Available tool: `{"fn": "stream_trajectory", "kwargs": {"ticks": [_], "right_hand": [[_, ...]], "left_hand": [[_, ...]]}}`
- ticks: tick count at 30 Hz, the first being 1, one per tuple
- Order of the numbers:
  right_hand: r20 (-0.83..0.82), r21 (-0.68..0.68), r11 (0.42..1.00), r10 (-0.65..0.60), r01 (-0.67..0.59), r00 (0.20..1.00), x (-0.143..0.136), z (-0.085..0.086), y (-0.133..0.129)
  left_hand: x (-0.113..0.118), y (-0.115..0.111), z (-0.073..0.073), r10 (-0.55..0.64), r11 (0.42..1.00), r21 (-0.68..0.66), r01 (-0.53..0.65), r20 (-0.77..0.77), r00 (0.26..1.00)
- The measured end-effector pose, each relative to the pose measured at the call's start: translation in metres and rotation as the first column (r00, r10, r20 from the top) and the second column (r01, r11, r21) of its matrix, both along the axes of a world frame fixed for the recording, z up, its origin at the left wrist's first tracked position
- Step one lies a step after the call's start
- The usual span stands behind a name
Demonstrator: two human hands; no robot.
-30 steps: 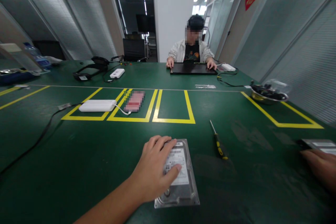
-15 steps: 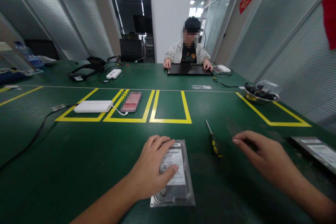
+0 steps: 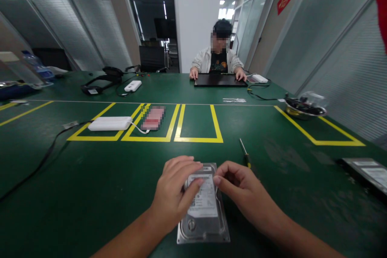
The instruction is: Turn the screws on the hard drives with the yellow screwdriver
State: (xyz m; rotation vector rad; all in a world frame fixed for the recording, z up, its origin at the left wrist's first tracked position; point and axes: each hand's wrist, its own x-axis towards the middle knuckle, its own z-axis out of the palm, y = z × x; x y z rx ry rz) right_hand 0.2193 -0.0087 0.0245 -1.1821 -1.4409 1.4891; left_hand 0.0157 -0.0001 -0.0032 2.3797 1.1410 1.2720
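Observation:
A silver hard drive (image 3: 208, 225) with a white label lies flat on the green table in front of me. My left hand (image 3: 178, 187) is over its left side, fingers stretched toward the far end and thumb apart above the label. At the drive's right edge, my right hand (image 3: 237, 179) has its fingers curled and its thumb and index finger pressed together. Whatever might be between those fingertips is hidden. Just beyond the right hand lies a screwdriver (image 3: 245, 154), its black and yellow handle partly covered.
Another hard drive (image 3: 370, 173) is at the right edge. Farther back are a bowl of dark parts (image 3: 305, 109), a white power bank (image 3: 110, 123) cabled to a blurred phone (image 3: 153, 118), and yellow tape outlines. Across the table, a person (image 3: 218, 58) holds a dark flat panel (image 3: 220, 80).
My right hand has moved left, from beyond the screwdriver to the drive's right edge. My left hand stays over the drive, its thumb lifted slightly. The view has shifted a little.

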Motion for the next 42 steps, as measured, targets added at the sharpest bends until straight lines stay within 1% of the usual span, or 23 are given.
{"fn": "stream_trajectory", "kwargs": {"ticks": [2,4,5,7,10,14,16,18,20,22,24,26,28,29,30,32,34,35,36,37,38,40,42], "right_hand": [[-0.077,-0.036,0.999,0.015,-0.018,0.997,-0.002,-0.004,-0.002],[-0.153,-0.064,0.997,0.032,-0.042,0.988,-0.005,-0.006,-0.004],[-0.18,-0.074,0.996,0.043,-0.057,0.983,-0.006,-0.006,-0.006],[-0.22,-0.082,0.993,0.059,-0.079,0.974,-0.008,-0.006,-0.008],[-0.266,-0.1,0.992,0.049,-0.078,0.963,-0.01,-0.003,-0.011],[-0.306,-0.109,0.991,0.041,-0.078,0.951,-0.012,-0.002,-0.012],[-0.286,-0.076,0.995,0.041,-0.065,0.957,-0.013,-0.002,-0.012],[-0.229,-0.013,0.999,0.035,-0.039,0.973,-0.014,-0.002,-0.012],[-0.145,0.078,0.997,0.03,-0.018,0.989,-0.014,-0.003,-0.012],[-0.052,0.191,0.982,0.025,-0.014,0.998,-0.014,-0.005,-0.013],[0.035,0.298,0.954,0.027,-0.036,0.999,-0.014,-0.007,-0.015],[0.122,0.401,0.913,0.024,-0.071,0.992,-0.013,-0.01,-0.017],[0.225,0.517,0.847,0.0,-0.12,0.974,-0.011,-0.014,-0.02],[0.287,0.584,0.796,-0.017,-0.16,0.958,-0.009,-0.015,-0.021],[0.359,0.645,0.732,-0.036,-0.219,0.933,-0.007,-0.016,-0.022],[0.529,0.711,0.578,-0.065,-0.401,0.846,-0.002,-0.017,-0.023],[0.698,0.665,0.442,-0.078,-0.603,0.712,0.002,-0.02,-0.023],[0.761,0.618,0.394,-0.084,-0.68,0.643,0.004,-0.021,-0.022],[0.808,0.571,0.363,-0.089,-0.736,0.583,0.005,-0.023,-0.022],[0.837,0.535,0.344,-0.091,-0.772,0.54,0.006,-0.026,-0.022],[0.854,0.51,0.339,-0.094,-0.791,0.511,0.006,-0.028,-0.021],[0.866,0.493,0.341,-0.106,-0.801,0.488,0.005,-0.033,-0.022],[0.868,0.492,0.342,-0.121,-0.801,0.482,0.004,-0.036,-0.023]], "left_hand": [[0.002,-0.001,0.002,-0.089,0.993,0.09,0.079,0.107,0.99],[0.004,-0.003,0.005,-0.183,0.978,0.133,0.162,0.165,0.969],[0.006,-0.004,0.007,-0.212,0.972,0.139,0.188,0.18,0.961],[0.008,-0.007,0.009,-0.227,0.97,0.137,0.202,0.204,0.952],[0.01,-0.01,0.011,-0.224,0.971,0.131,0.198,0.23,0.947],[0.01,-0.013,0.011,-0.229,0.968,0.15,0.2,0.207,0.951],[0.008,-0.015,0.011,-0.211,0.969,0.165,0.184,0.164,0.964],[0.006,-0.016,0.011,-0.181,0.97,0.184,0.16,0.105,0.978],[0.004,-0.015,0.011,-0.158,0.967,0.207,0.145,0.047,0.986],[0.004,-0.014,0.011,-0.152,0.967,0.208,0.147,0.011,0.988],[0.004,-0.012,0.011,-0.157,0.975,0.162,0.153,0.012,0.987],[0.004,-0.011,0.01,-0.16,0.985,0.08,0.156,0.051,0.986],[0.004,-0.011,0.01,-0.139,0.99,-0.006,0.14,0.102,0.985],[0.004,-0.011,0.009,-0.116,0.991,-0.056,0.124,0.129,0.985],[0.003,-0.01,0.009,-0.087,0.988,-0.11,0.104,0.155,0.984],[0.002,-0.009,0.007,-0.026,0.968,-0.238,0.077,0.209,0.977],[0.0,-0.007,0.005,0.019,0.929,-0.359,0.085,0.279,0.96],[-0.001,-0.006,0.004,0.038,0.907,-0.409,0.102,0.319,0.947],[-0.002,-0.005,0.003,0.052,0.885,-0.449,0.123,0.358,0.932],[-0.003,-0.003,0.002,0.065,0.867,-0.477,0.143,0.393,0.917],[-0.003,-0.002,0.002,0.075,0.855,-0.494,0.16,0.423,0.903],[-0.005,0.0,0.002,0.088,0.847,-0.501,0.176,0.46,0.884],[-0.006,0.002,0.002,0.103,0.857,-0.487,0.168,0.481,0.871]]}}
